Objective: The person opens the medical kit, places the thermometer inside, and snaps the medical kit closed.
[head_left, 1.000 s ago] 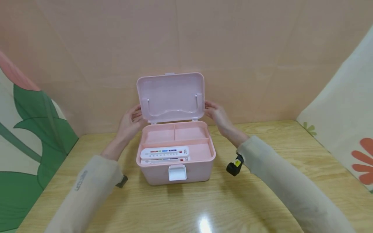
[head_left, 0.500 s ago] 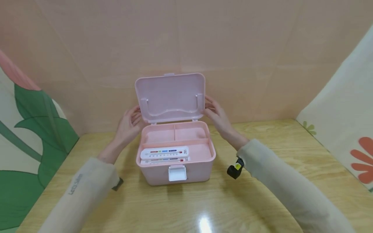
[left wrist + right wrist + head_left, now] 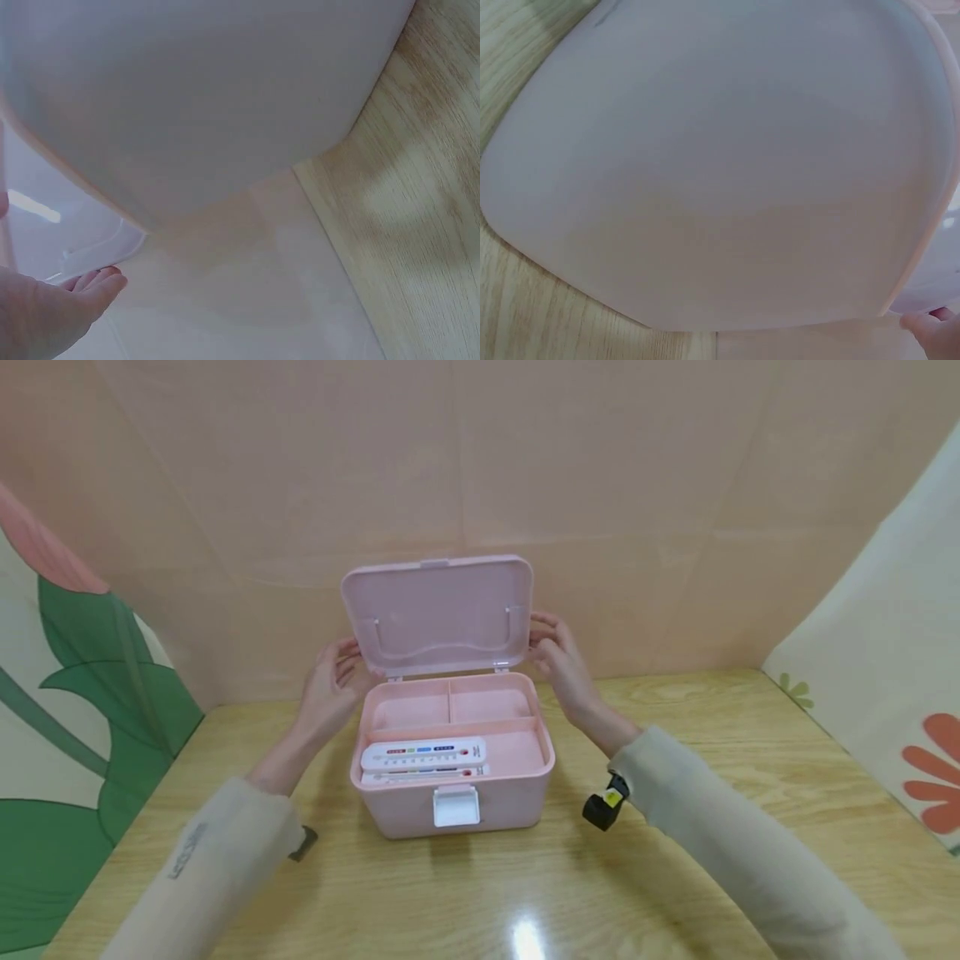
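A pale pink plastic box [image 3: 517, 806] stands on the table with its hinged lid [image 3: 442, 618] raised and leaning a little forward. My left hand [image 3: 330, 681] is at the lid's lower left edge, fingertips touching it from the side and partly hidden behind it. On the opposite edge, my right hand [image 3: 562, 668] touches the lid, its fingertips also partly out of sight. White thermometer cards [image 3: 423, 752] with coloured marks lie in the front compartment of the pink tray. In the left wrist view, the fingers [image 3: 101, 289] reach under the lid's rim.
A white latch [image 3: 456, 807] hangs on the box front. The wooden table [image 3: 675, 860] extends around the box. Behind it rises a pinkish cloth backdrop [image 3: 637, 527], with patterned cloth at both sides. A black wrist camera [image 3: 602, 808] hangs below the right sleeve.
The lid has tilted slightly forward, its top edge now lower and nearer. Both hands have stayed at its edges, shifting a little with it. The box and thermometer cards have not moved.
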Demonstrator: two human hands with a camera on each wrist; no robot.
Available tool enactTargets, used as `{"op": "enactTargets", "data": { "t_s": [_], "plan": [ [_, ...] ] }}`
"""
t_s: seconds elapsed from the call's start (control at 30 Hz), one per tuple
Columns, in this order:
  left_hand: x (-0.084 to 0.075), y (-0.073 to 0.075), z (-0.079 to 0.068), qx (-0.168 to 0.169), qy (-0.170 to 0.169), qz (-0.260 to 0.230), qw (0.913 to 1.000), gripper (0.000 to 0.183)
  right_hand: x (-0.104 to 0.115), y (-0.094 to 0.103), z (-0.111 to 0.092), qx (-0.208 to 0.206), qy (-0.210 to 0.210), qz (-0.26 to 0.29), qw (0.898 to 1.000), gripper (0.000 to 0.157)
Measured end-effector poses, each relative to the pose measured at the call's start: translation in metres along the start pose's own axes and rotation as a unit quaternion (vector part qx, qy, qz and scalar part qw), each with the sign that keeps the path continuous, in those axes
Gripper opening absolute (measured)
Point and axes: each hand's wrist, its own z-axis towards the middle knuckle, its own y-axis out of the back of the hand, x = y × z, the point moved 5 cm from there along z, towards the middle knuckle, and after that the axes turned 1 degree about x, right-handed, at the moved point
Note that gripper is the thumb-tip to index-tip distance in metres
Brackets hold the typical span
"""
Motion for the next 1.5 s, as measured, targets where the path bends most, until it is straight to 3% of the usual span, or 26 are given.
{"op": "enactTargets", "data": {
  "t_s": [0.33, 0.47, 0.67, 1.17, 1.37, 1.5],
  "plan": [
    [-0.006, 0.001, -0.011, -0.007, -0.001, -0.005, 1.0, 0.061, 0.004, 0.002, -0.007, -0.002, 0.0, -0.018, 1.0, 0.048],
    [-0.007, 0.003, -0.015, -0.013, 0.017, 0.019, 0.9996, 0.063, 0.007, 0.003, -0.012, -0.001, -0.001, -0.031, 1.0, 0.047],
    [-0.011, 0.007, -0.022, -0.036, 0.041, 0.062, 0.9966, 0.068, 0.013, 0.002, -0.02, 0.002, -0.007, -0.041, 0.999, 0.033],
    [-0.019, 0.009, -0.037, -0.046, 0.056, 0.09, 0.9933, 0.074, 0.023, 0.001, -0.034, 0.036, -0.019, -0.08, 0.996, 0.059],
    [-0.023, 0.009, -0.043, -0.051, 0.062, 0.084, 0.9932, 0.073, 0.027, -0.001, -0.041, 0.062, -0.013, -0.106, 0.992, 0.061],
    [-0.024, 0.008, -0.047, -0.052, 0.063, 0.075, 0.9938, 0.071, 0.027, -0.001, -0.045, 0.06, -0.015, -0.118, 0.991, 0.051]
  ]
}}
